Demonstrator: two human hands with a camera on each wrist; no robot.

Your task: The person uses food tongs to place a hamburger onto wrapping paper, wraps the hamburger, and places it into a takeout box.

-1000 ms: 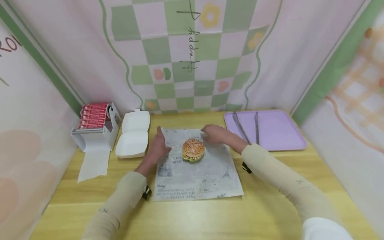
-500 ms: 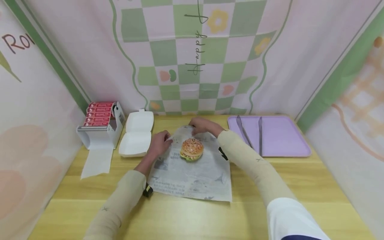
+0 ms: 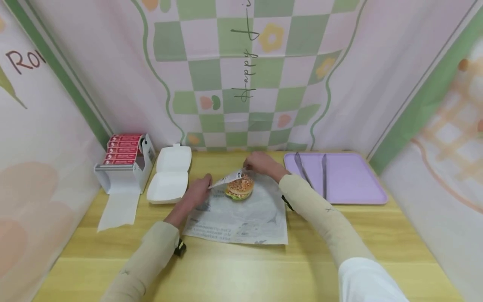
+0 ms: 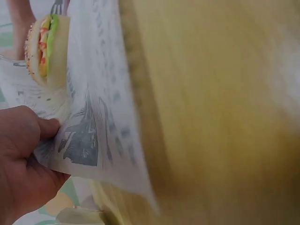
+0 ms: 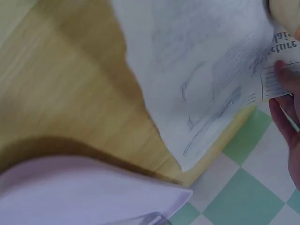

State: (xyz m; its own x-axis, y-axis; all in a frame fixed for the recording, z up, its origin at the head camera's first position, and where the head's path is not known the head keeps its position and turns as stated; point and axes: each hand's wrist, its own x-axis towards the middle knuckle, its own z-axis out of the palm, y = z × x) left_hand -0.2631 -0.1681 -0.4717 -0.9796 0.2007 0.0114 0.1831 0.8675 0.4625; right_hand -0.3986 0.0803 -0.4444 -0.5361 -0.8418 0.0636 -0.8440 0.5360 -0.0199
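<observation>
A hamburger with a seeded bun (image 3: 240, 188) sits on a newsprint-patterned wrapping paper (image 3: 241, 224) on the table. The paper's far edge is lifted and folded over the back of the bun. My left hand (image 3: 197, 192) pinches the paper left of the hamburger; in the left wrist view, thumb and fingers of the left hand (image 4: 26, 154) grip its edge. Behind the hamburger, my right hand (image 3: 262, 163) holds the raised far edge. The right wrist view has the right hand (image 5: 290, 103) pinching the printed paper (image 5: 201, 84) between thumb and fingers.
An open white clamshell box (image 3: 167, 184) lies left of the paper. Beyond it stands a dispenser (image 3: 124, 167) with red-printed packets and a white sheet (image 3: 118, 212) hanging out. A purple tray (image 3: 354, 180) with tongs (image 3: 303, 170) is at right, before a checkered backdrop (image 3: 211, 75).
Both hands have taken hold of the paper and raised its far edge, bringing it forward over the bun. The right hand moved left, and the sheet shifted slightly left.
</observation>
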